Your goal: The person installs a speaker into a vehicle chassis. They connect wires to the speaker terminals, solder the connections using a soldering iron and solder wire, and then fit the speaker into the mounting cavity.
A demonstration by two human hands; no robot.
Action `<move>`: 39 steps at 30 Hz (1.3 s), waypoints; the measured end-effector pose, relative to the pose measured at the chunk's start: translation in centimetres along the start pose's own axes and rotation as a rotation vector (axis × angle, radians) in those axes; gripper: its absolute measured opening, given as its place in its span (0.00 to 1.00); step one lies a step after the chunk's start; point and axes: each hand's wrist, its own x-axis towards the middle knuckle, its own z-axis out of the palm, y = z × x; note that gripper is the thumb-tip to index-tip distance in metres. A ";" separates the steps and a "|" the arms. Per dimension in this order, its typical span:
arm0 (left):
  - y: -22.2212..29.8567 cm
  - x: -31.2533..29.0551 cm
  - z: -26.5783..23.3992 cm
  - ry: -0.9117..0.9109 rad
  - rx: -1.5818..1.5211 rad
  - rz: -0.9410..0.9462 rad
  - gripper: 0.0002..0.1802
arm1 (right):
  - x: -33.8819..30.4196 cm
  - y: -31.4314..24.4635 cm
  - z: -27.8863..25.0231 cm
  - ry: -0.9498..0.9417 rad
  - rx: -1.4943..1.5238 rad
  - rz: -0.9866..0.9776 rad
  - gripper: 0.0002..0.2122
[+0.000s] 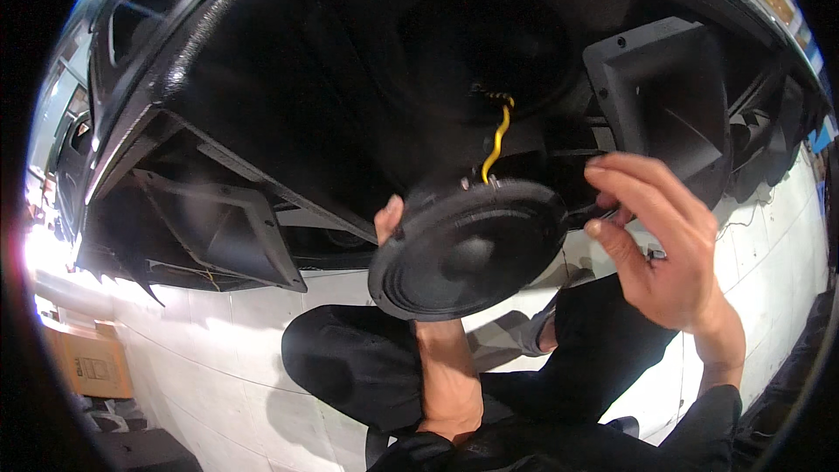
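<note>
A round black speaker driver (468,253) is tilted with its cone toward me, just below a large black speaker cabinet (297,79). My left hand (390,218) supports it from behind; only a fingertip shows past its rim and the other fingers are hidden. A yellow wire (499,142) runs from terminals at the driver's upper edge to the dark round opening (489,44) in the cabinet. To the right of the driver, apart from it, is my right hand (669,249). Its fingers curl toward the thumb around something small and dark, with a metallic glint near the palm.
Black horn flares (673,96) stand at the cabinet's right, with another horn (229,232) at left. White tiled floor (201,341) lies below, around my bent legs. A cardboard box (92,363) is at the far left.
</note>
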 end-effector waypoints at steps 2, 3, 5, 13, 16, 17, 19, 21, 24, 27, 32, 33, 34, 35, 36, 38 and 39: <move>0.1 0.2 1.6 -0.043 0.093 0.023 0.27 | -1.9 -1.1 -0.4 -0.086 0.097 0.237 0.21; 0.5 0.5 2.3 -0.085 0.141 0.041 0.27 | -2.2 -1.8 -0.3 -0.143 0.175 0.387 0.22; 1.1 0.3 2.9 -0.129 0.213 0.087 0.25 | -2.4 -2.6 0.0 -0.341 0.391 0.573 0.37; 0.7 1.4 4.5 -0.201 0.456 0.191 0.21 | -4.4 -3.1 7.3 0.145 1.358 0.845 0.25; 1.8 2.9 5.1 -0.265 0.542 0.273 0.19 | -3.2 -3.8 8.7 0.346 1.446 0.793 0.15; 2.0 3.5 5.0 -0.295 0.566 0.295 0.18 | -2.8 -3.9 9.2 0.410 1.432 0.766 0.13; 2.5 4.6 5.0 -0.373 0.579 0.298 0.17 | -2.1 -3.3 10.7 0.461 1.562 0.725 0.11; 2.9 4.8 6.8 -0.393 0.461 0.088 0.17 | -1.9 -2.2 11.9 0.458 1.672 0.713 0.11; 3.1 5.2 5.4 -0.837 0.551 0.207 0.26 | -1.6 -1.3 13.1 0.540 1.860 0.631 0.13; 2.0 2.4 9.7 -0.258 0.779 0.267 0.24 | -0.9 -0.3 14.7 0.677 1.984 0.505 0.15; 3.6 0.4 9.6 -0.154 0.894 0.389 0.29 | 0.6 -0.5 17.2 0.700 2.073 0.396 0.17; 2.9 -0.7 10.0 -0.087 0.926 0.519 0.30 | 0.7 -0.3 17.3 0.729 2.072 0.381 0.17; 2.9 -1.5 9.6 -0.101 0.972 0.618 0.30 | 1.0 -0.4 17.7 0.755 2.076 0.370 0.17; 2.7 -2.1 9.3 -0.117 1.016 0.716 0.30 | 1.4 -0.3 17.9 0.783 2.079 0.358 0.17; 2.4 -2.7 9.6 -0.203 1.126 0.830 0.26 | 1.7 -0.3 18.3 0.785 2.070 0.341 0.17; 1.4 -2.0 9.9 -0.254 1.259 0.937 0.19 | 2.1 0.4 18.8 0.783 2.081 0.351 0.17; 1.3 -1.3 10.0 -0.264 1.304 0.963 0.18 | 2.5 0.4 18.9 0.779 2.092 0.349 0.17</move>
